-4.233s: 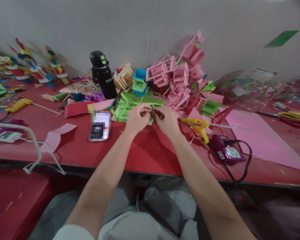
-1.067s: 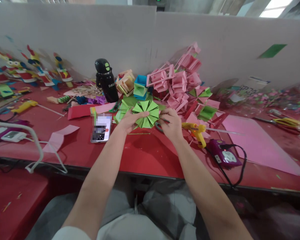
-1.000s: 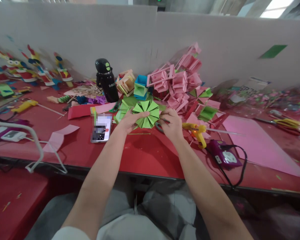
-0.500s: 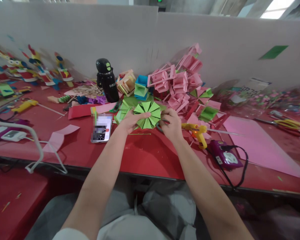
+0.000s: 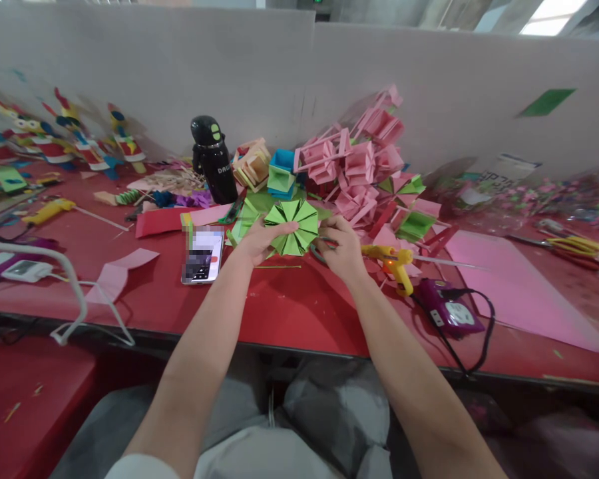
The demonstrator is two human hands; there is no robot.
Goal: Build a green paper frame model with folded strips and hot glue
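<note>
A round rosette of folded green paper [image 5: 294, 227], its pleats fanned out from the middle, is held up over the red table. My left hand [image 5: 259, 243] grips it from the left, the thumb lying across its face and the fingers behind. My right hand [image 5: 340, 245] is curled with fingers pinched at the rosette's right edge; the fingertips are partly hidden. More green paper [image 5: 249, 216] lies behind the rosette. Beside my right hand, a yellow glue gun [image 5: 397, 263] with an orange light rests on the table.
Pink folded paper lanterns [image 5: 359, 159] are piled behind, near a black bottle [image 5: 213, 159]. A phone [image 5: 204, 256] lies left of my hands. To the right are a purple power box [image 5: 449, 309] with a cable and a pink sheet [image 5: 524, 286]. A white bent frame [image 5: 77, 286] stands at left.
The rosette has shifted very slightly left and up with my left hand. My right hand stays by its right edge, almost unmoved.
</note>
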